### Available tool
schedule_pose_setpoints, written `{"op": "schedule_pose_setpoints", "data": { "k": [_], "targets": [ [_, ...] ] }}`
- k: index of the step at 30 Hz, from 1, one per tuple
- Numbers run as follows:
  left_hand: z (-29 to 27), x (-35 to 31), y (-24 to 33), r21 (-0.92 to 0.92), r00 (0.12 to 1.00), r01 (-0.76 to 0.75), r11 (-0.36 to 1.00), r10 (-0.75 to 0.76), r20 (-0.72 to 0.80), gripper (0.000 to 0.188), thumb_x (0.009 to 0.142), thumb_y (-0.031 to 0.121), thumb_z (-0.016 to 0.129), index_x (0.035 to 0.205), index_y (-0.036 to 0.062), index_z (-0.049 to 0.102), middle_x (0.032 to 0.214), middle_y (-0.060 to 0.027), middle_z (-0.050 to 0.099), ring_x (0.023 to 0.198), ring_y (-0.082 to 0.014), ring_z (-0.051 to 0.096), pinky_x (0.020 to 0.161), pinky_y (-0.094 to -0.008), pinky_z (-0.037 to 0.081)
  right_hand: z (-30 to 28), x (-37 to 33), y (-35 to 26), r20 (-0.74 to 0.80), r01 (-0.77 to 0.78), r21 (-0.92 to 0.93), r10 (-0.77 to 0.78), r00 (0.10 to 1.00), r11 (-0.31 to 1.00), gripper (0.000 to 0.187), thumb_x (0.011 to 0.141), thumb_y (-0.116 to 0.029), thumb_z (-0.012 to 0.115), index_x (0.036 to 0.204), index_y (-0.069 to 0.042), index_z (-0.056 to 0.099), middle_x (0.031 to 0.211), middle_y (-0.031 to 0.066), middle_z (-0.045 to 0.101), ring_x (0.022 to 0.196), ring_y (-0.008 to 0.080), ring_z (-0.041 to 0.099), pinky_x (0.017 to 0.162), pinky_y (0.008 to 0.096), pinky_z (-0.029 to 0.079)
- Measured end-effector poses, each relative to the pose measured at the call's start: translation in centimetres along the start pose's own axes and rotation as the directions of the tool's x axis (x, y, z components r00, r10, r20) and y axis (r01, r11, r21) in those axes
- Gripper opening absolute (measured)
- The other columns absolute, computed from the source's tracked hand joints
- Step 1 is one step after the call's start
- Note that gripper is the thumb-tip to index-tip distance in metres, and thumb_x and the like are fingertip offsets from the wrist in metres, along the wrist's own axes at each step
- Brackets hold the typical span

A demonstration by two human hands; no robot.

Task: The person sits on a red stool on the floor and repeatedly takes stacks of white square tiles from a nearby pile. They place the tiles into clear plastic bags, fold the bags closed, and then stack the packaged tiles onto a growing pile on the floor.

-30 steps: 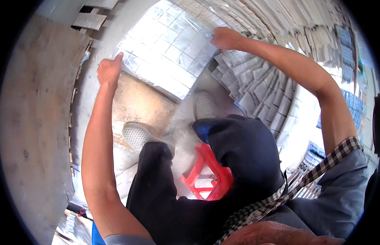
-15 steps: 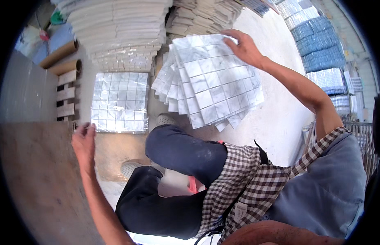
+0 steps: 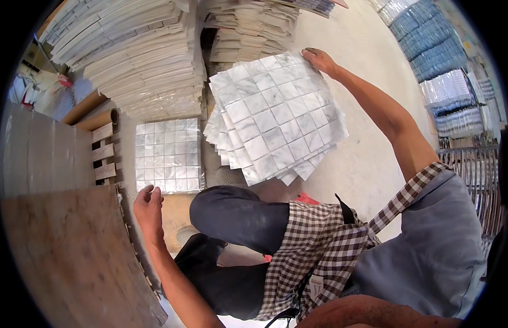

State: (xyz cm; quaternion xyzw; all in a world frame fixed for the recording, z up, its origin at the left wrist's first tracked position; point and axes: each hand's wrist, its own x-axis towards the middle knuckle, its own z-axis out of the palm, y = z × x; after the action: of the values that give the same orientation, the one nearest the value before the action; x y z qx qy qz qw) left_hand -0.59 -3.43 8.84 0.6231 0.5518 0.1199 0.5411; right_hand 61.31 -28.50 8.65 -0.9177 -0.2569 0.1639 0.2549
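A fanned stack of grey-white marble mosaic tile sheets (image 3: 273,109) lies in front of me, its sheets turned at differing angles. My right hand (image 3: 319,59) grips the top sheet at its far right corner, thumb and fingers closed on the edge. To the left, a squarer stack of mosaic sheets in clear film (image 3: 167,153) lies flat. My left hand (image 3: 148,210) is beside its near left corner, fingers loosely bent and a little apart, with nothing visible in them. Whether the fingertips touch the film, I cannot tell.
Tall piles of sheets (image 3: 150,60) rise behind the wrapped stack. Cardboard tubes (image 3: 98,119) and a wooden pallet (image 3: 104,150) are at the left, near a brown board (image 3: 63,240). Blue and white wrapped stacks (image 3: 429,49) line the far right. My knees (image 3: 237,213) are close to the sheets.
The top mosaic sheet has turned and shifted slightly left, with my right hand at its corner. The view has shifted, and my left hand stays beside the wrapped stack's corner.
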Motion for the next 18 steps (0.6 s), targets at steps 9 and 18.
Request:
{"op": "schedule_pose_setpoints", "data": {
  "k": [9, 18],
  "targets": [
    [1.1, 0.3, 1.2, 0.215, 0.982, -0.181, 0.960, 0.186, -0.006, 0.043, 0.090, 0.024, 0.066, 0.119, -0.0083, 0.064, 0.100, -0.0187, 0.072, 0.087, -0.0227, 0.068, 0.079, -0.0332, 0.052, 0.2, -1.6, -3.2, 0.084, -0.019, 0.172, 0.004, 0.996, 0.985, 0.055, 0.094, -0.042, 0.064, 0.130, -0.001, 0.063, 0.120, 0.0062, 0.067, 0.104, 0.0153, 0.060, 0.094, 0.0275, 0.044],
    [1.5, 1.3, -0.1, 0.213, 0.965, -0.259, 0.942, 0.261, 0.019, 0.045, 0.090, 0.023, 0.066, 0.121, -0.0092, 0.063, 0.103, -0.0179, 0.071, 0.084, -0.0204, 0.069, 0.075, -0.0321, 0.053, -3.2, -3.7, -5.0, 0.312, -0.114, 0.510, -0.059, 0.948, 0.852, 0.040, 0.088, -0.022, 0.074, 0.119, 0.001, 0.064, 0.112, 0.0081, 0.069, 0.098, 0.0184, 0.065, 0.089, 0.0300, 0.050]
  ]
}}
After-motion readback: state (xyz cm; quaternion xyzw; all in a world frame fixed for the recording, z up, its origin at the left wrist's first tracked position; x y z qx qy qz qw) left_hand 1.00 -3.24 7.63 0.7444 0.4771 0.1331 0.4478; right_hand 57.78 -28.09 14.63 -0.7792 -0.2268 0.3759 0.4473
